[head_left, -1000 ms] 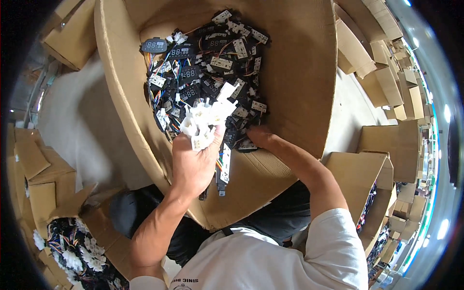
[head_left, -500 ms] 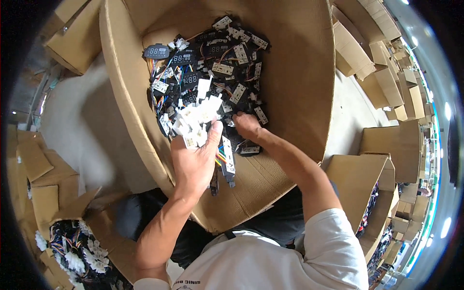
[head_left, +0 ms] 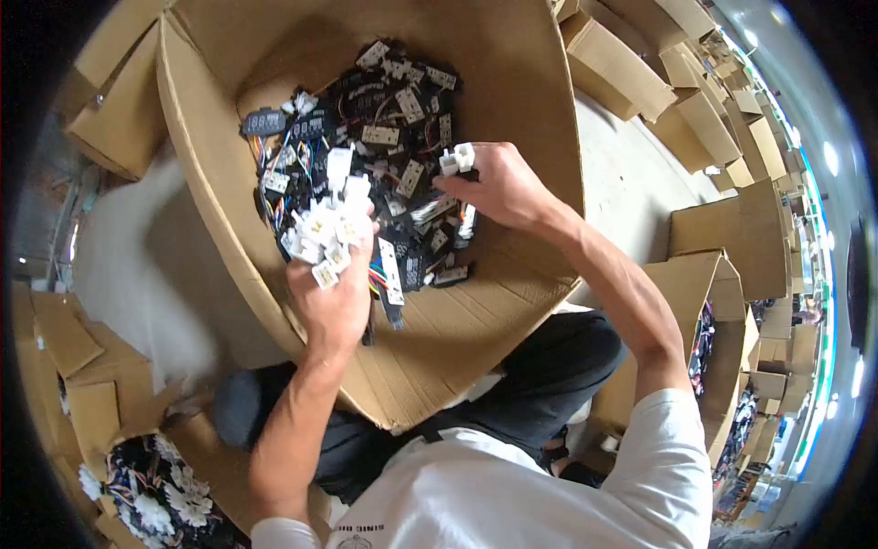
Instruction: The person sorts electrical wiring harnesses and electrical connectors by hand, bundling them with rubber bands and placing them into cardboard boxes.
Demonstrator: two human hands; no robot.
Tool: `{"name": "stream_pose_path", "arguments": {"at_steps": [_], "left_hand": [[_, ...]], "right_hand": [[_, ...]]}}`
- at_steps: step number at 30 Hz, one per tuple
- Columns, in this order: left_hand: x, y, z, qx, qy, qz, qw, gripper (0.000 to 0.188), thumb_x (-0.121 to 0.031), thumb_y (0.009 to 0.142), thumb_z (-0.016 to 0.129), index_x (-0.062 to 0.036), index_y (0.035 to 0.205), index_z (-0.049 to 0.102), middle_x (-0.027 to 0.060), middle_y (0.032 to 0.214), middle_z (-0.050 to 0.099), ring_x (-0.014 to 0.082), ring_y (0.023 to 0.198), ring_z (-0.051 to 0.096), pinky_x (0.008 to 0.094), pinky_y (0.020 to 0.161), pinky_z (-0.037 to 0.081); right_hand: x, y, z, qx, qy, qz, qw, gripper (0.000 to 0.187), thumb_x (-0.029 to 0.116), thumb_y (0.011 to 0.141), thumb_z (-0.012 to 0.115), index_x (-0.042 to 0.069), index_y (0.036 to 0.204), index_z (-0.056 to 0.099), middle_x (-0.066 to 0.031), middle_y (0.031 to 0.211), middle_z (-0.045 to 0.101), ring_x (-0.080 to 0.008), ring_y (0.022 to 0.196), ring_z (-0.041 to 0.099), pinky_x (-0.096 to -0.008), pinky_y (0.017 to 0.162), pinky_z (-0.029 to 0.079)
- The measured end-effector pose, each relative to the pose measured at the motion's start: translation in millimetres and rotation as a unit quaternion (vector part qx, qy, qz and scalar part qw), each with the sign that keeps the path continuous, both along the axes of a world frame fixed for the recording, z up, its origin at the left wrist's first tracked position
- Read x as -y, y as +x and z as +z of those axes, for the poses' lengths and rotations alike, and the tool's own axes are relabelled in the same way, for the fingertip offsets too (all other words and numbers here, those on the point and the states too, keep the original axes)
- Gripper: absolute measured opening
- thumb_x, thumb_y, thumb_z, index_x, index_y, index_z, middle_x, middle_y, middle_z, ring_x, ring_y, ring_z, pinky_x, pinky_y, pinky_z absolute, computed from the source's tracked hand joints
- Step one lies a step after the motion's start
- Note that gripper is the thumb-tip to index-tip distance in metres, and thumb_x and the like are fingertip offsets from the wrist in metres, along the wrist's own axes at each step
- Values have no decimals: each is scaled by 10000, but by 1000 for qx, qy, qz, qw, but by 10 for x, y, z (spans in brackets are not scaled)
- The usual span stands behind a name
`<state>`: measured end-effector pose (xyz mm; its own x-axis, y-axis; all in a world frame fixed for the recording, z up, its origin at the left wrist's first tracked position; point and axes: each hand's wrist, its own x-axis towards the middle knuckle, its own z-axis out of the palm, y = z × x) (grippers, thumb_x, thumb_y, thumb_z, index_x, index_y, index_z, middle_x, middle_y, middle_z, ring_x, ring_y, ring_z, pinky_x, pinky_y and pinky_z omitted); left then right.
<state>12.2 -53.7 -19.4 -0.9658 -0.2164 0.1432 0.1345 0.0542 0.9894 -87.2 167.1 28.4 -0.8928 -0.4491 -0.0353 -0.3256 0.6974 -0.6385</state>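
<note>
My left hand point(head_left: 331, 306) is closed round a bunch of white plug connectors point(head_left: 320, 229), with coloured wires and a display module point(head_left: 391, 274) hanging below it. At the right side of the pile, my right hand point(head_left: 503, 183) pinches white connectors point(head_left: 457, 159) at its fingertips. Wires and a dark module point(head_left: 465, 224) dangle under that hand. Both hands are over a large open cardboard box point(head_left: 530, 82). Inside it lies a heap of black digital display modules point(head_left: 380, 135) with white connectors and tangled coloured wires.
Another box at lower left holds a pile of wired modules with white connectors point(head_left: 151, 512). Open cartons point(head_left: 732, 238) crowd the right side, some with modules in them. Folded cardboard point(head_left: 91, 366) lies at left. My bent legs point(head_left: 558, 366) are against the box's near edge.
My right hand has risen out of the heap and moved right, now with white connectors in its fingers. My left hand keeps its bunch. The whole view has shifted slightly.
</note>
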Motion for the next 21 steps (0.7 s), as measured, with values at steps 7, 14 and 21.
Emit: {"name": "stream_pose_path", "arguments": {"at_steps": [7, 14, 21], "left_hand": [[-36, -32, 51, -101, 25, 35, 994, 197, -70, 931, 680, 9, 1111, 676, 68, 1020, 713, 159, 939, 661, 321, 833, 521], [168, 41, -64, -62, -74, 30, 995, 208, -64, 965, 649, 22, 1153, 630, 68, 1007, 694, 124, 802, 648, 275, 669, 539], [78, -79, 71, 71, 111, 50, 990, 219, -126, 976, 654, 20, 1137, 632, 45, 958, 682, 90, 705, 616, 257, 590, 531]], "right_hand": [[605, 159, 324, 25, -140, 142, 980, 130, 80, 878, 736, 1, 967, 684, -30, 809, 683, -74, 736, 574, -278, 688, 505], [481, -200, 197, 365, -353, 174, 844, 303, 93, 957, 664, -56, 1218, 624, -156, 1095, 716, -212, 997, 701, -336, 922, 570], [-387, -494, -2401, 49, 244, 51, 967, 532, 147, 788, 727, 51, 1296, 601, -182, 1292, 605, -376, 1187, 581, -411, 1028, 478]]}}
